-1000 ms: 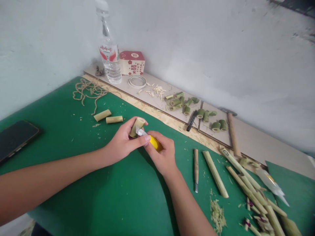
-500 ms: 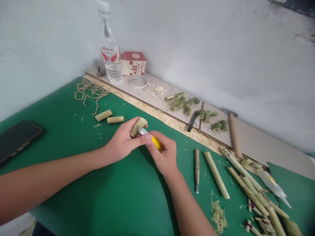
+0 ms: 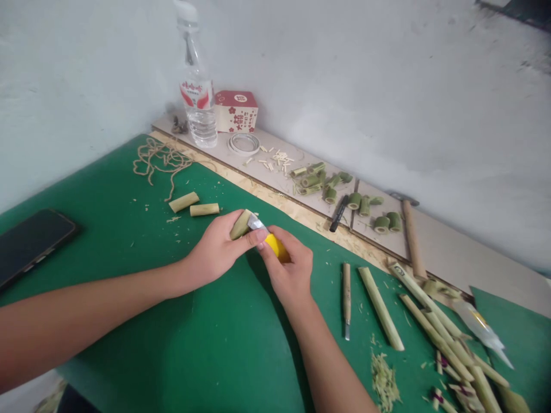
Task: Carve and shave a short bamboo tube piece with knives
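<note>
My left hand [image 3: 215, 249] is closed round a short pale bamboo piece [image 3: 240, 224], held just above the green mat [image 3: 129, 229]. My right hand [image 3: 290, 269] grips a yellow-handled knife [image 3: 275, 246]; its metal blade [image 3: 257, 223] lies against the upper end of the bamboo piece. My left thumb presses on the back of the blade. Two more short bamboo pieces [image 3: 184, 202] [image 3: 204, 209] lie on the mat to the left of my hands.
A dark phone [image 3: 32, 241] lies at the left edge. Twine [image 3: 159, 160], a water bottle [image 3: 198, 97], a red box [image 3: 236, 112] and green bamboo rings [image 3: 357, 201] sit further back. A carving tool [image 3: 346, 298], long bamboo sticks [image 3: 381, 307] and shavings [image 3: 383, 378] lie to the right.
The blade has slid up along the bamboo piece towards its far end. Both hands have shifted slightly right and away from me.
</note>
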Demonstrator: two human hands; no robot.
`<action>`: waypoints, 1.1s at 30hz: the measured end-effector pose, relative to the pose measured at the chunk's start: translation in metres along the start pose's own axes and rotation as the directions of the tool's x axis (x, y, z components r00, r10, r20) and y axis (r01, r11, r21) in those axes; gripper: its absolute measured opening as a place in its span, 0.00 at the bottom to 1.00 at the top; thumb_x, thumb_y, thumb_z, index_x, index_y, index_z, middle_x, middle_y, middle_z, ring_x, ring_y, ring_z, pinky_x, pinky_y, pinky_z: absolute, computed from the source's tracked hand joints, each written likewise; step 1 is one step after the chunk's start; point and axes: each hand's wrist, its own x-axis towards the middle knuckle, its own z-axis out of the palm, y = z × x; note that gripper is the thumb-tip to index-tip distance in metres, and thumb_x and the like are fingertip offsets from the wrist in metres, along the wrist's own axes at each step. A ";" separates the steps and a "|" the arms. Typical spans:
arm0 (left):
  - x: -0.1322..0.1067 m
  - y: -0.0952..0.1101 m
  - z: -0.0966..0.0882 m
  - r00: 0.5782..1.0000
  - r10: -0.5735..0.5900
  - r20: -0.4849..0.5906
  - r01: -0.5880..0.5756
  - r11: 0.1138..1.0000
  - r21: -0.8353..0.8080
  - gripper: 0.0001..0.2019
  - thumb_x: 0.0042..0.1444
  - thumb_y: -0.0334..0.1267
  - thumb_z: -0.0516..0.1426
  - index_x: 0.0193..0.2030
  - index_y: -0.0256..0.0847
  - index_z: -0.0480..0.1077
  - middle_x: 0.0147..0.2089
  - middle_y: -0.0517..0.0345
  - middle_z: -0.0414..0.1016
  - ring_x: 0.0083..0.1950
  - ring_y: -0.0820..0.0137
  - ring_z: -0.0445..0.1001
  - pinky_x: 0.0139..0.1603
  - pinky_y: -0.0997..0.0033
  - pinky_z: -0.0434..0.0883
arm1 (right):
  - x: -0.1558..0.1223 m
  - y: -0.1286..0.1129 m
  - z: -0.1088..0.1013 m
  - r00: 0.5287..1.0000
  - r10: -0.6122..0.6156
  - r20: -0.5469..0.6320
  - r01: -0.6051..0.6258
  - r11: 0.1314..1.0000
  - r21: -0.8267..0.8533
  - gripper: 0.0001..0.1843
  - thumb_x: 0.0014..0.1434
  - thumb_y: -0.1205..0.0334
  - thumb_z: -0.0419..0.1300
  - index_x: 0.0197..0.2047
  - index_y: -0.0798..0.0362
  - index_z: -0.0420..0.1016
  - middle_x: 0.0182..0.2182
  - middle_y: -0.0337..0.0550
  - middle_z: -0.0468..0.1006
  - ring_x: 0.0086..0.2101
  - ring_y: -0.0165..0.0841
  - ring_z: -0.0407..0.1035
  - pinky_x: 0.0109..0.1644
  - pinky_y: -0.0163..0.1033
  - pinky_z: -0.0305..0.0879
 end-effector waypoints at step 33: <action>-0.009 -0.005 0.004 0.994 0.005 0.112 0.035 0.936 -0.352 0.20 0.68 0.57 0.57 0.43 0.39 0.69 0.30 0.64 0.64 0.27 0.75 0.53 0.27 0.69 0.51 | 0.004 -0.006 -0.001 0.986 0.135 -0.097 -0.126 0.988 0.094 0.14 0.64 0.50 0.69 0.43 0.52 0.87 0.30 0.38 0.83 0.26 0.30 0.70 0.29 0.35 0.67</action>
